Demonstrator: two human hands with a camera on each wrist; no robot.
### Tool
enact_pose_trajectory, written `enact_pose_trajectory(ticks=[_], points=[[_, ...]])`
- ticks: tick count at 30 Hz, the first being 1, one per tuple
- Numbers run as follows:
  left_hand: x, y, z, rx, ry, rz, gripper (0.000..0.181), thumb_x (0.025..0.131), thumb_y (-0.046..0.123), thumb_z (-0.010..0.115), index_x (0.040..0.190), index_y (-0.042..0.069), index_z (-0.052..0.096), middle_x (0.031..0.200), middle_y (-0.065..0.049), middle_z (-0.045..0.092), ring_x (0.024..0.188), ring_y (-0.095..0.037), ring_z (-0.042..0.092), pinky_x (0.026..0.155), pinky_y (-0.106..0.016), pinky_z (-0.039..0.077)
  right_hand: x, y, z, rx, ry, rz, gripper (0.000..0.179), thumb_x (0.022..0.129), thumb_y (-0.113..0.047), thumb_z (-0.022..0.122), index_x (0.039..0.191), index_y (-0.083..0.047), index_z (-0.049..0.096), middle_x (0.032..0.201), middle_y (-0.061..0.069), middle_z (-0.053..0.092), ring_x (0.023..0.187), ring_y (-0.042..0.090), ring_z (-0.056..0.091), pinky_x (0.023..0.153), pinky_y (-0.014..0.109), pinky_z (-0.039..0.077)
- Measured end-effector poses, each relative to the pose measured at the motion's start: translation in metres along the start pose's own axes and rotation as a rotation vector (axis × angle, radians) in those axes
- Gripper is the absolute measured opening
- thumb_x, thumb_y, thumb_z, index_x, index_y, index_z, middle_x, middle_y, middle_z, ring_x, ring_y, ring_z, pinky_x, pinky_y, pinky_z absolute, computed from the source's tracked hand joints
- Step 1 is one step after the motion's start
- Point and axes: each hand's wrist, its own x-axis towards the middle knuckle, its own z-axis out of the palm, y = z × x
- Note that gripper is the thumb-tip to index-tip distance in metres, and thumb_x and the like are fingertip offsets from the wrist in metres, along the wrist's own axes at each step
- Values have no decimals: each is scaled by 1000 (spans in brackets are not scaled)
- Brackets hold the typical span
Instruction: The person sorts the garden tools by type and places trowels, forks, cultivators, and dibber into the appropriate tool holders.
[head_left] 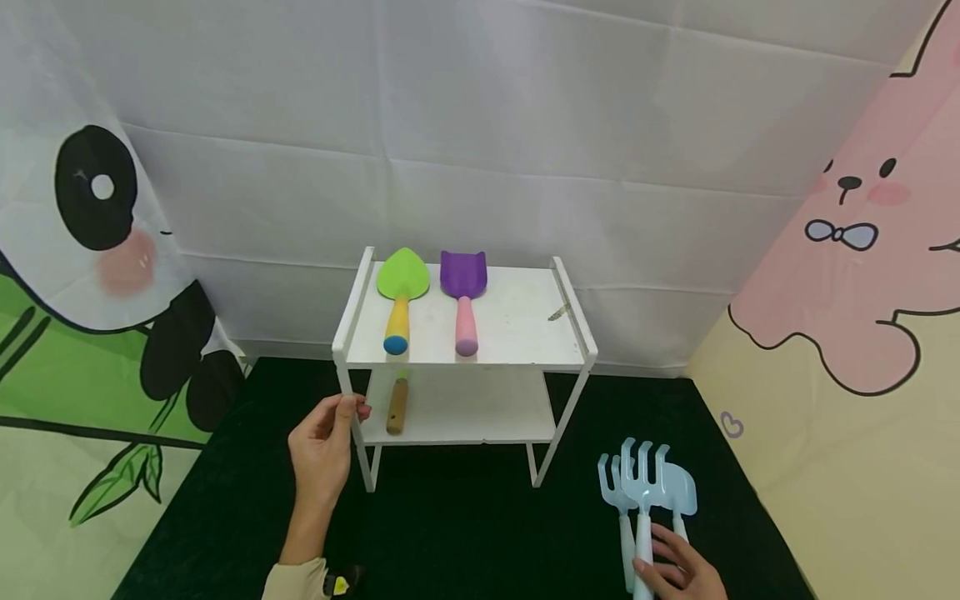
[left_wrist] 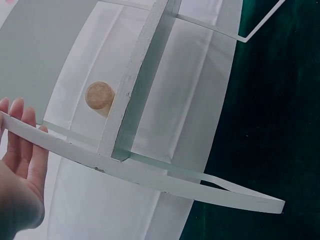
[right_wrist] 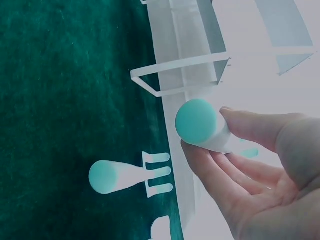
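My left hand (head_left: 322, 446) grips the front left leg of a small white two-tier rack (head_left: 517, 321), its fingers wrapped behind the bar in the left wrist view. Between the thumb and fingers of my right hand (head_left: 686, 567) is the handle of a light blue hand rake (head_left: 643, 479); the right wrist view shows its round handle end toward the camera. Below lie a second light blue rake (head_left: 617, 493) and a light blue shovel (head_left: 681, 490) on the dark green floor. A wooden-handled tool (head_left: 397, 407) rests on the lower shelf, its head mostly hidden under the top shelf.
On the top shelf, a green trowel (head_left: 403, 275) with a yellow handle lies left of a purple shovel (head_left: 463, 275) with a pink handle. A white cloth wall (head_left: 480, 192) rises behind the rack. Printed panels with a panda (head_left: 97, 250) and a pink bear (head_left: 847, 275) flank it.
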Motion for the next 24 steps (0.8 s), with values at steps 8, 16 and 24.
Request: enact_pose_trajectory(ticks=[8,16,24], points=[[-1,1,-1,-4,-7,13,18,104,-1,56,99,-12,70,87,-11,75,79,-4,70,84,-13,53,-8,-9,7,0,-8,-49,73,88,-18,83,147,1,47,130,20,65,103,31,72,85,45,59],[1,-12,-1,0,1,5,19,105,0,56,100,-10,71,89,-20,74,79,-3,70,84,-13,54,-17,-20,15,3,-8,-104,72,86,-20,85,146,-1,49,130,19,65,105,30,72,86,41,59],[3,-35,-3,14,-2,-6,17,105,1,57,102,-7,72,91,-15,75,80,-3,70,83,-13,53,-28,-33,25,-12,5,-158,69,85,-16,85,144,-1,52,129,20,66,103,29,72,83,35,60]])
